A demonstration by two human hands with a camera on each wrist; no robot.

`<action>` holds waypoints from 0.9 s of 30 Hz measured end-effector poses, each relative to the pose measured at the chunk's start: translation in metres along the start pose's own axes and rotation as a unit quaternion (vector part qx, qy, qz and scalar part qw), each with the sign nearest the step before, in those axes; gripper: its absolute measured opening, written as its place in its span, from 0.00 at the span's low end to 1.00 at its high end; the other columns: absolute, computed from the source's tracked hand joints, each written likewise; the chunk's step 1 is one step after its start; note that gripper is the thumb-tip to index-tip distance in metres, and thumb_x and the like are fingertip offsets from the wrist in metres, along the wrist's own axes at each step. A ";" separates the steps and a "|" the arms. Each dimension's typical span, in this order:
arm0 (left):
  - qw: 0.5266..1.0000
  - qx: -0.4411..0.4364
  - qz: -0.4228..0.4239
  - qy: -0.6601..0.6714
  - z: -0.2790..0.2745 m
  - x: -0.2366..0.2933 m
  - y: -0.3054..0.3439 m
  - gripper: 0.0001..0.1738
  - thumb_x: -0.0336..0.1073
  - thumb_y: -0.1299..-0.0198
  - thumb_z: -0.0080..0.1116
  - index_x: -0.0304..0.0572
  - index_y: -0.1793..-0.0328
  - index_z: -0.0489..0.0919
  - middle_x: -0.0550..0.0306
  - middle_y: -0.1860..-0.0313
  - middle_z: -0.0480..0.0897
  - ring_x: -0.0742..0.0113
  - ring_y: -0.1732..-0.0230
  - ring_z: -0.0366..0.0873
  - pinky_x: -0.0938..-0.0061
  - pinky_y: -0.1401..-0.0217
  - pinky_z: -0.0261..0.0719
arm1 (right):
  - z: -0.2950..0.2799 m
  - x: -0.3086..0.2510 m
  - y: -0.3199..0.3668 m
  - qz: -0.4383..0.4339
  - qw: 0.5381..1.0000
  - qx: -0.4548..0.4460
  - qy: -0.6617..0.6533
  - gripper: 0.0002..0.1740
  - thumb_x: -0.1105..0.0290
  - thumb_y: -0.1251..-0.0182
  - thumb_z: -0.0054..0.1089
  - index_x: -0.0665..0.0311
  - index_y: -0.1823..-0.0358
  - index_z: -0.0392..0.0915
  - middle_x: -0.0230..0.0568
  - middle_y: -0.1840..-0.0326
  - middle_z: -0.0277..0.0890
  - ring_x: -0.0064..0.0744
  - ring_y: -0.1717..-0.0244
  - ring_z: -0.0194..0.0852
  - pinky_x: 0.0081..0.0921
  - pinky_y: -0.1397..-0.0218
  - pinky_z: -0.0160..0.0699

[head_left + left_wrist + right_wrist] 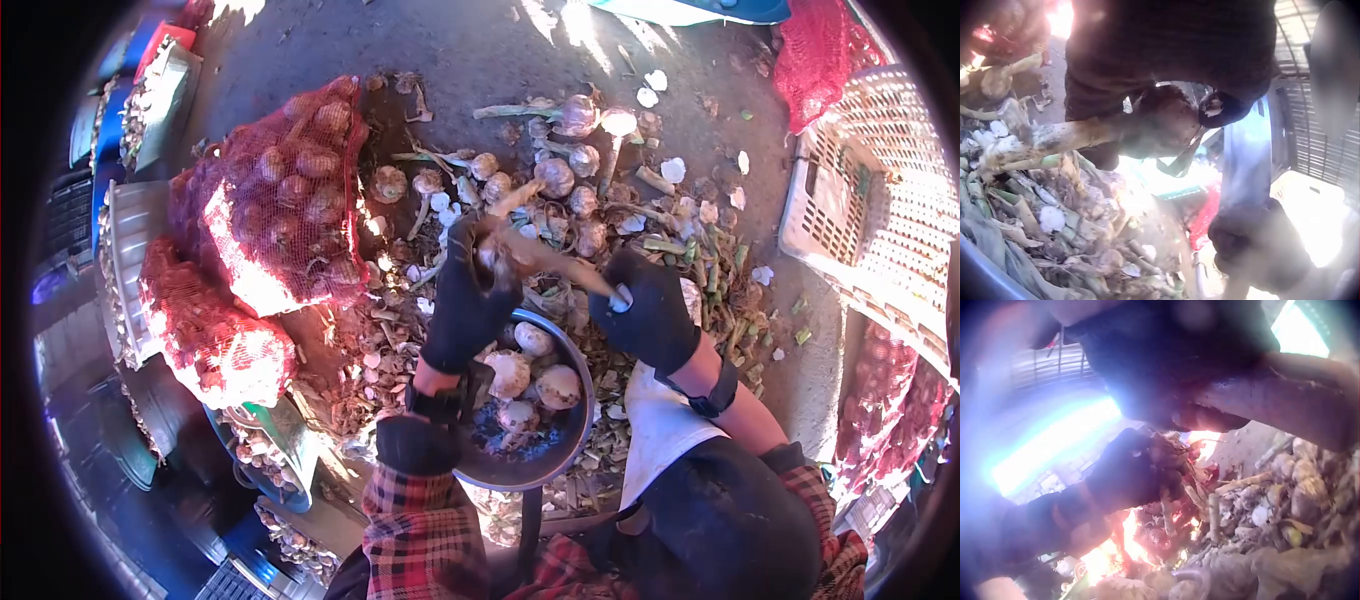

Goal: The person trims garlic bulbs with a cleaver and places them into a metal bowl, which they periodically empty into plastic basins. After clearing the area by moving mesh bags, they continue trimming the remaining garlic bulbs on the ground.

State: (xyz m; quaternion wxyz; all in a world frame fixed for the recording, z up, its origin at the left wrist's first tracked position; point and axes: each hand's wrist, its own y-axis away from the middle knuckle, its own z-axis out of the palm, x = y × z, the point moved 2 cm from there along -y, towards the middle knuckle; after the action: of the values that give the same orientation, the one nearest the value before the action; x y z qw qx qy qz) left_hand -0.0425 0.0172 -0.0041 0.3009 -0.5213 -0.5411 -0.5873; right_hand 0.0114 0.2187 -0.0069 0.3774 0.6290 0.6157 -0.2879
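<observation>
My left hand [470,300], in a dark glove, grips a garlic bulb [1169,122] whose long dry stalk [1041,142] sticks out to the left in the left wrist view. The gloved right hand [645,310] holds a knife by its handle. In the left wrist view its broad blade [1247,159] stands close beside the bulb; in the head view the blade [555,262] is blurred and points toward the left hand. Just below the hands, a round metal bowl [586,405] holds several trimmed garlic bulbs [508,373].
Uncut garlic bulbs [553,177] with stalks lie ahead on the ground among cut stalks and peelings [715,260]. Red mesh sacks of garlic [290,190] stand at the left. A pale plastic crate [820,200] is at the right. White cloth [660,430] covers part of a leg.
</observation>
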 end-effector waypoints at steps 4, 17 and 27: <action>0.967 -0.070 0.201 -0.142 -0.017 -0.092 0.041 0.35 0.30 0.53 0.67 0.39 0.37 0.65 0.55 0.56 0.78 0.70 0.61 0.77 0.74 0.59 0.77 | -0.003 -0.025 -0.001 -0.155 0.987 -0.016 0.047 0.16 0.65 0.54 0.68 0.61 0.70 0.69 0.43 0.76 0.70 0.46 0.77 0.74 0.35 0.76 0.70; 0.961 -0.131 0.228 -0.088 -0.008 -0.062 0.056 0.31 0.32 0.43 0.63 0.42 0.34 0.64 0.52 0.44 0.75 0.65 0.48 0.77 0.67 0.44 0.78 | 0.014 -0.008 -0.002 -0.178 0.977 -0.046 0.107 0.24 0.60 0.63 0.71 0.60 0.63 0.73 0.41 0.69 0.71 0.44 0.72 0.77 0.39 0.74 0.75; 0.987 -0.079 0.107 -0.086 0.012 0.033 0.060 0.34 0.50 0.56 0.70 0.35 0.48 0.73 0.50 0.64 0.80 0.62 0.62 0.79 0.70 0.57 0.77 | 0.022 0.085 -0.013 -0.083 0.987 0.108 0.088 0.05 0.69 0.47 0.59 0.59 0.73 0.73 0.45 0.75 0.73 0.48 0.72 0.77 0.36 0.70 0.75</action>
State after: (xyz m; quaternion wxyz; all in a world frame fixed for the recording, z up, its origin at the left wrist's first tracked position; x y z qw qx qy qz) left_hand 0.0072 0.0212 0.0446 0.2718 -0.6468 -0.4581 -0.5458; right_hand 0.0068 0.2468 -0.0906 0.2263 0.6355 0.6619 -0.3269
